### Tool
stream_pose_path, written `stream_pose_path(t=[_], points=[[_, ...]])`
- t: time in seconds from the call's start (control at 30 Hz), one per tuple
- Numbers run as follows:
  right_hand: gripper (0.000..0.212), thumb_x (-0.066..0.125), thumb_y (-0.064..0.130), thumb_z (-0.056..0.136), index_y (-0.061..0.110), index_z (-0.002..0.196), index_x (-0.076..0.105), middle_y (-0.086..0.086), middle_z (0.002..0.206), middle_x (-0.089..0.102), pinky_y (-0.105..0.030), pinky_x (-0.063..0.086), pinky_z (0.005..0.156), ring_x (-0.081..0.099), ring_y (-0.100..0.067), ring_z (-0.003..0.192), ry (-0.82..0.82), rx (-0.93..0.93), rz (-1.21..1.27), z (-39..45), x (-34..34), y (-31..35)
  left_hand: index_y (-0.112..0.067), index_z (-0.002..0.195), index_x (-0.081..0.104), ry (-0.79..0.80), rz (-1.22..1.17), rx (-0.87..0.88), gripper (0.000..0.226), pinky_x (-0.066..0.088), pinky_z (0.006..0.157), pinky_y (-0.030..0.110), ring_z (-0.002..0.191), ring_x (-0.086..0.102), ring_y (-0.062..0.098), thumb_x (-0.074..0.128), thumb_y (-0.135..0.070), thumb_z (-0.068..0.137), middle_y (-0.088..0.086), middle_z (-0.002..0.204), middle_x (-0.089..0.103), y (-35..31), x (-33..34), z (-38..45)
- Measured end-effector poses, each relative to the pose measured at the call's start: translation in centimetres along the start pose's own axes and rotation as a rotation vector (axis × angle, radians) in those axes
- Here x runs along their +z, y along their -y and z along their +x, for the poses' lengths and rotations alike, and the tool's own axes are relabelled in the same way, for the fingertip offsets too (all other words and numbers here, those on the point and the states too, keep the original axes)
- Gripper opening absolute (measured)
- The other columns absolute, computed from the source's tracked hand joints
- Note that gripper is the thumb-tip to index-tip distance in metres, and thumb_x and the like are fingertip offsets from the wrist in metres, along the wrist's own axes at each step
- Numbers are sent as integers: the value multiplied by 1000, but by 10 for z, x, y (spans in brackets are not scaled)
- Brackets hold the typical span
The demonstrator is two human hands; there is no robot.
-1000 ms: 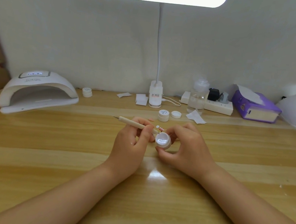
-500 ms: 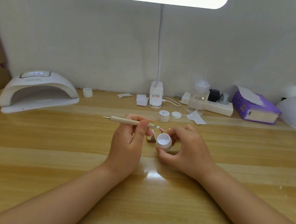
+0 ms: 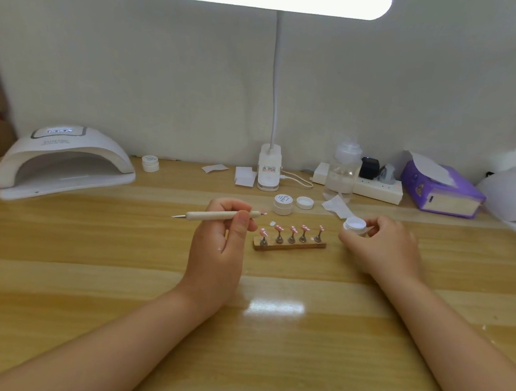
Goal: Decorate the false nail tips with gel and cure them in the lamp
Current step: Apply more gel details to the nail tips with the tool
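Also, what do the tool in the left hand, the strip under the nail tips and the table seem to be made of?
Tool: pale matte handle, maybe wood or plastic, with a thin grey, likely metal point.
Strip: brown matte bar, probably wood; its small stands look like shiny grey metal.
Table: light wood-grain surface, glossy, since it mirrors the lamp; real wood or laminate, I cannot tell.

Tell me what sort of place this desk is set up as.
Most likely a home or small-studio nail-art desk. A curing lamp sits at the left, pink nail tips stand on a wooden holder, and the right hand holds an open gel pot.
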State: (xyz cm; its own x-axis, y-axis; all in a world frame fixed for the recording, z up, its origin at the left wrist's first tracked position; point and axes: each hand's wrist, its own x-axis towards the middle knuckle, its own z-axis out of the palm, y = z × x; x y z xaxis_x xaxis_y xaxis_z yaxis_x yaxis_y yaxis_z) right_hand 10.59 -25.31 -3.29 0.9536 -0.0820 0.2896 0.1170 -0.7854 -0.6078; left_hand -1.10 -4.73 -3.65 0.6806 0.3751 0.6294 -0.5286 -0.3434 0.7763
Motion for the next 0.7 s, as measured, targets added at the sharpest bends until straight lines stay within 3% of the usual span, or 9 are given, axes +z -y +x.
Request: stream_pose_path(t=[0.2,0.37,0.43,0.5,0.6,0.7], points=[[45,60,52,67,33,108,61,-1,113,59,-35,41,87,47,-26,110,107,45,-114,-2,0,3,-29,92,53,5,4,4,9,45,71,12,77,61,3,44,-28,91,-15,77,65,0,0,0],[64,63,52,66,21,121,52,-4,123,53,-36,36,93,44,-28,116,63,33,-157,-5,-2,9,-30,91,53,8,11,7,9,46,70,14,76,61,5,44,-28,91,-16,78,65,0,0,0],[56,64,47,68,16,113,53,0,108,53,-34,35,88,47,-24,105,-99,-122,-56,-12,-5,17,-30,91,53,7,9,6,9,46,70,14,76,61,4,44,-28,92,-16,78,65,0,0,0],[36,66,38,70,16,96,54,6,88,49,-29,35,74,47,-17,85,-206,-324,79,-23,-7,30,-30,91,53,7,12,8,9,46,71,13,77,61,2,44,-28,92,-17,77,65,0,0,0],[19,67,36,73,22,67,55,13,61,47,-24,29,52,45,-7,58,-88,-446,124,-45,-4,54,-31,91,52,-5,13,10,9,46,71,13,76,61,2,44,-28,91,-16,77,65,0,0,0],[25,59,44,77,27,59,58,11,57,56,-22,33,49,53,-7,60,63,-444,-11,-61,9,68,-30,91,52,-12,22,16,8,45,70,13,75,60,2,44,-28,91,-14,78,65,0,0,0]])
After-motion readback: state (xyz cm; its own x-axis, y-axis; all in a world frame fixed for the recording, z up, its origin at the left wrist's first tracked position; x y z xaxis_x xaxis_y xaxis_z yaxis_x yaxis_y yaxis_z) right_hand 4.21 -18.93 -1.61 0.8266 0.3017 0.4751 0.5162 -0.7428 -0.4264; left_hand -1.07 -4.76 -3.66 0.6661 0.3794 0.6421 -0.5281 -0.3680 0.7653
